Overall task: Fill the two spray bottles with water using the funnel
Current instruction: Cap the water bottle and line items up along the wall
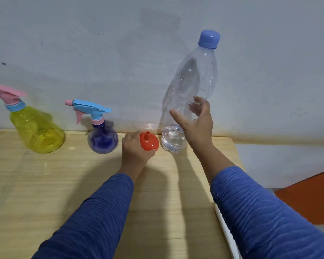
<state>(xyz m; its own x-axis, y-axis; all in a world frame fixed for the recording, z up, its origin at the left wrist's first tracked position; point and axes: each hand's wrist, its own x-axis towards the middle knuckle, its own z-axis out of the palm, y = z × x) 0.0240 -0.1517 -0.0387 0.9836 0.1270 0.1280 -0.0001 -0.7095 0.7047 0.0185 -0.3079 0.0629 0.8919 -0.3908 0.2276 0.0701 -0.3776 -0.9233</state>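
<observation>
Blue ribbed sleeves (94,212) come in from the near edge, both arms reaching across the pale wooden table (45,184) toward its far side. The left hand (134,148) is curled over a red funnel (149,142) that sits on the table with its spout pointing up; the fingers wrap its wide rim. Just right of it, the right hand (196,122) has its fingers and thumb spread round the lower middle of a clear water bottle (193,86), which leans to the right with its base at or just above the table; I cannot tell which. The blue cap (209,39) is on, and only a little water lies in the bottom.

Farther left along the wall stand the two spray bottles, both with trigger heads screwed on: a purple spray bottle (103,139) close beside the left hand, and a yellow spray bottle (37,129) well apart at the far left. A grey wall (101,53) rises behind everything.

The funnel looks like stiff, light plastic, best held by the rim so the spout stays free to drop into a bottle neck. The water bottle seems thin-walled and nearly empty, so it should be light, but it may buckle under a hard squeeze; a grasp round the waist, as now, looks sound. Its smooth wall may be slippery if wet. The spray bottles look light and could tip easily, so each is probably best steadied by its body while the head is unscrewed.
</observation>
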